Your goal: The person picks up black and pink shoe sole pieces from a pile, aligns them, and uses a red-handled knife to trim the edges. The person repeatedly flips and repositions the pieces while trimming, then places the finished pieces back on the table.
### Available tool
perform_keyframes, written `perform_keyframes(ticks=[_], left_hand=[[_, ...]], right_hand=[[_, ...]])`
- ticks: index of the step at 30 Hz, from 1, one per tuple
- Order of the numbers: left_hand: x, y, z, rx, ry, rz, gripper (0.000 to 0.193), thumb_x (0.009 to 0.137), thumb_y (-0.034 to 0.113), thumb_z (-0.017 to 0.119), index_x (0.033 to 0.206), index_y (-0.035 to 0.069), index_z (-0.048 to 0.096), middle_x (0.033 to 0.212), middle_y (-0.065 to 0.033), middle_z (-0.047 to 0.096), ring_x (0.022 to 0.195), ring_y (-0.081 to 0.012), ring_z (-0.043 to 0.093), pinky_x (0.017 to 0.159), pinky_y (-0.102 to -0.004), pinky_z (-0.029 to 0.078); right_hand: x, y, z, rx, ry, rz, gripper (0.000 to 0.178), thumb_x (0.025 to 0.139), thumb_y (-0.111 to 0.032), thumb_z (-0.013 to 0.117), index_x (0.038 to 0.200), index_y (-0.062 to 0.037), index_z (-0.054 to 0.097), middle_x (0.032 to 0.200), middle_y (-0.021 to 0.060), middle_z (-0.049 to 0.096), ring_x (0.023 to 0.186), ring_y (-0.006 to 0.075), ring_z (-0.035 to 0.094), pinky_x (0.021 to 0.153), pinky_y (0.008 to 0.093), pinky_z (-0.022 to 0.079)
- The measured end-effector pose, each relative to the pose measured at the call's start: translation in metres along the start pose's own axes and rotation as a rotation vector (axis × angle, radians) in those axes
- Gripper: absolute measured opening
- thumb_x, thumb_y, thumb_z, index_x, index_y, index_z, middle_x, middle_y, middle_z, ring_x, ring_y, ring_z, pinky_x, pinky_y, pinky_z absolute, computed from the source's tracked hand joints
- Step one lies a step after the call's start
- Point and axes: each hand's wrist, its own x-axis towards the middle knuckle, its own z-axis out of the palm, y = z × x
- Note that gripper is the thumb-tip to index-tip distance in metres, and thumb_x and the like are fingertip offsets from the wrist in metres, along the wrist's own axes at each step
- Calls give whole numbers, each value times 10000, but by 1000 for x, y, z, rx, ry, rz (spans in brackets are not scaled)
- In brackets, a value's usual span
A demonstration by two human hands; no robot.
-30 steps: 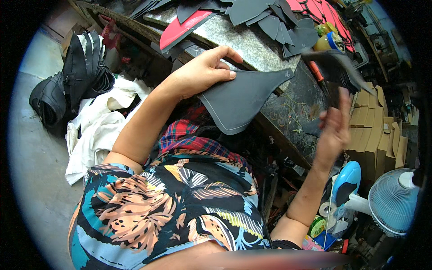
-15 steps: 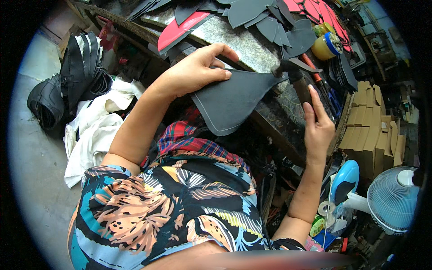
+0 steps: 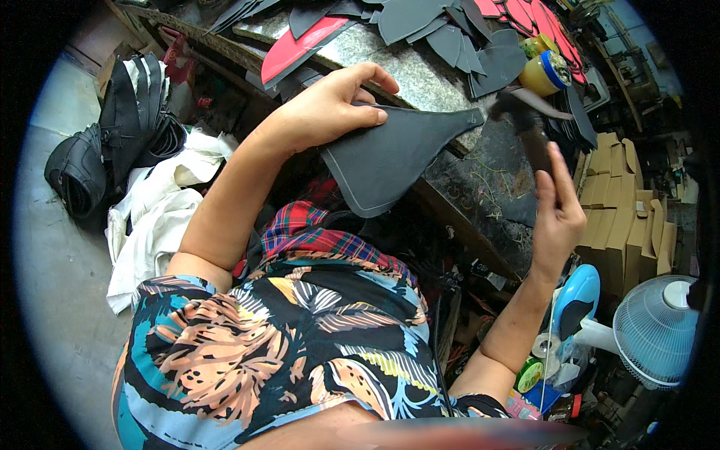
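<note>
My left hand (image 3: 337,105) is closed on the upper edge of a black leather-like piece (image 3: 397,150), with the thumb on top. The piece hangs partly over the table's near edge, and a pale line runs along its lower left border. Its narrow end rests on the grey stone slab (image 3: 431,64). In my right hand (image 3: 559,217) is a hammer (image 3: 525,124), held by its dark handle and smeared by motion. The hammer head is just right of the piece's narrow tip, apart from it or barely touching; I cannot tell which.
Stacked black cut pieces (image 3: 420,22) and a red-and-black piece (image 3: 304,49) lie along the table's far side. A yellowish jar (image 3: 541,75) with a blue rim stands at the right. Cardboard boxes (image 3: 622,217) and a fan (image 3: 656,330) are right; white cloth (image 3: 157,210) hangs left.
My right hand and the hammer have moved right, away from the narrow tip of the black piece. The piece has risen slightly in my left hand, which stays nearly in place.
</note>
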Motion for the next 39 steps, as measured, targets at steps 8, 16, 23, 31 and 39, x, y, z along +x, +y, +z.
perform_keyframes(ticks=[8, 16, 23, 31, 39], left_hand=[[35, -8, 22, 154, 9, 42, 432, 829, 138, 699, 1226, 50, 552, 891, -152, 697, 789, -205, 666, 721, -336, 531], [55, -17, 36, 284, 77, 101, 453, 843, 94, 710, 1247, 54, 509, 683, -17, 571, 663, -75, 523, 596, -269, 431], [54, -13, 42, 361, 143, 131, 508, 812, 126, 742, 1247, 34, 495, 645, -65, 545, 635, -133, 516, 600, -320, 439], [52, -15, 45, 329, 161, 173, 445, 829, 92, 686, 1235, 31, 513, 688, -96, 582, 653, -166, 548, 615, -332, 456], [22, -12, 16, -30, 101, -8, 395, 837, 46, 664, 1209, 13, 536, 655, -1, 555, 611, -56, 511, 547, -247, 412]], right_hand=[[-8, -8, 21, -38, -136, 227, 370, 927, -216, 685, 1296, -216, 656, 1122, 109, 722, 963, 188, 718, 828, 298, 533], [-5, -13, 14, 201, 81, 67, 376, 961, -165, 646, 1334, -131, 622, 1255, 65, 677, 939, 170, 702, 785, 303, 535], [-1, -20, 17, 33, -15, -34, 376, 918, -192, 697, 1290, -153, 660, 1004, 97, 741, 755, 107, 662, 704, 280, 518], [-8, -18, 38, -37, -167, 124, 384, 932, -243, 680, 1314, -234, 643, 996, 115, 730, 785, 182, 700, 727, 330, 529], [-3, -21, 1, 324, 140, 157, 340, 975, -180, 631, 1308, -115, 640, 1229, 34, 685, 723, 18, 568, 608, 162, 463]])
